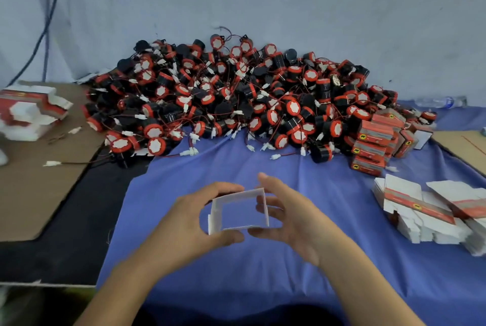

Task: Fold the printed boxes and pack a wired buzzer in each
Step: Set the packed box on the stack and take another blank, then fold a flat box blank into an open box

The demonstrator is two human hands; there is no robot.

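Box: a white carton (234, 196), opened into a square tube through which the cloth shows, is held in the air over the near middle of the table.
Left hand: the left hand (194, 220) grips the carton's left side, thumb under the near edge, fingers curled behind.
Right hand: the right hand (294, 223) grips the right side, fingers curled round the wall.
Buzzers: a big heap of black-and-red wired buzzers (236, 99) lies beyond the hands, against the wall.
Folded boxes: red printed boxes (373, 141) are stacked at the heap's right end.
Flat blanks: unfolded cartons (420, 210) lie to the right; a second stack (29, 112) sits on brown cardboard (39, 181) at the left.
Cloth: a blue cloth (263, 273) covers the table under it all.
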